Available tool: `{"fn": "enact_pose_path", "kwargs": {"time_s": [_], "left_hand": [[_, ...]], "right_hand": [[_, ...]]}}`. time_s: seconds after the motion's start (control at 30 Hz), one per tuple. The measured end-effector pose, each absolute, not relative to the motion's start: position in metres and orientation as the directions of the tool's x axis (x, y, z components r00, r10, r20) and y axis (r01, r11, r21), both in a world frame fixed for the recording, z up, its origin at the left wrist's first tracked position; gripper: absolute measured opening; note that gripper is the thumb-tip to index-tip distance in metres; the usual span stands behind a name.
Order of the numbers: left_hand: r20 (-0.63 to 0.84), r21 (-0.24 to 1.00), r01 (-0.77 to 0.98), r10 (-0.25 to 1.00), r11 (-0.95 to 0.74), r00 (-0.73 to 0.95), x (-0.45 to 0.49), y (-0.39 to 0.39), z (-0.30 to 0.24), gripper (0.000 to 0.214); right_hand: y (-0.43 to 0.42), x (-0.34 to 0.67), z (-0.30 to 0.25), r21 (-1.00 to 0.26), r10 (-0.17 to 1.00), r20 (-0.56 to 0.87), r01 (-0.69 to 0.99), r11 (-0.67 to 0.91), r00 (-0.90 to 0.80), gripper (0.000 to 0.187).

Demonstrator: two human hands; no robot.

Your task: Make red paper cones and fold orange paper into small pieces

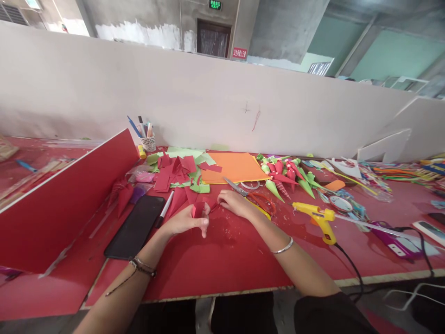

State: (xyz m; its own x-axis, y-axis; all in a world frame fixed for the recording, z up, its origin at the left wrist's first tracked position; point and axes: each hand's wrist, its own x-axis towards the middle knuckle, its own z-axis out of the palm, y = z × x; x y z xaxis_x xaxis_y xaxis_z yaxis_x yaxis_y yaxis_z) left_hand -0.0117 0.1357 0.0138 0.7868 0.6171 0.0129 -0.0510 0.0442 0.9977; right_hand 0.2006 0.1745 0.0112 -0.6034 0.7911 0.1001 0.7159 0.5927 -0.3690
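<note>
A rolled red paper cone [198, 210] is in my left hand [186, 221]; its wide end wraps around the fingers and the thumb is stretched out below. At the narrow end on the right, the bent fingers of my right hand [233, 202] are pinched together at the paper. Just beyond the right hand lie scissors [236, 186] with orange-red handles. Red paper pieces [175, 172] and green paper pieces [200, 187] are heaped behind the left hand. A white marker [166, 208] lies to the left of that hand.
A black phone [135, 227] and an upright red board [69, 204] are at left. Orange sheets [236, 168] lie behind my hands. Finished red and green paper cones [283, 175], a yellow glue gun [318, 218] and a purple power strip [394, 241] are on the right. A pen cup [149, 143] stands behind.
</note>
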Motion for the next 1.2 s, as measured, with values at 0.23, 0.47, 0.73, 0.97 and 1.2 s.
{"fn": "enact_pose_path", "kwargs": {"time_s": [0.23, 0.47, 0.73, 0.97, 1.2], "left_hand": [[0.006, 0.998, -0.048, 0.629, 0.050, 0.778, -0.011, 0.134, 0.017, 0.032], [-0.013, 1.000, -0.005, 0.612, 0.029, 0.790, -0.010, 0.134, 0.017, 0.030], [-0.007, 0.999, -0.024, 0.661, 0.038, 0.750, -0.010, 0.135, 0.008, 0.033], [0.105, 0.994, -0.027, 0.835, -0.107, 0.540, -0.009, 0.134, 0.012, 0.029], [0.166, 0.966, 0.098, 0.865, -0.239, 0.474, -0.008, 0.133, 0.018, 0.022]], "right_hand": [[0.188, 0.196, 0.026, -0.405, 0.813, 0.143, 0.716, 0.569, -0.565, 0.014], [0.241, 0.161, 0.049, -0.504, 0.848, 0.167, 0.695, 0.512, -0.503, 0.009], [0.302, 0.095, 0.058, -0.546, 0.897, 0.196, 0.716, 0.435, -0.396, 0.032], [0.282, 0.095, 0.066, -0.597, 0.857, 0.227, 0.629, 0.497, -0.462, 0.044], [0.184, 0.148, 0.086, -0.674, 0.672, 0.415, 0.288, 0.680, -0.613, 0.021]]}}
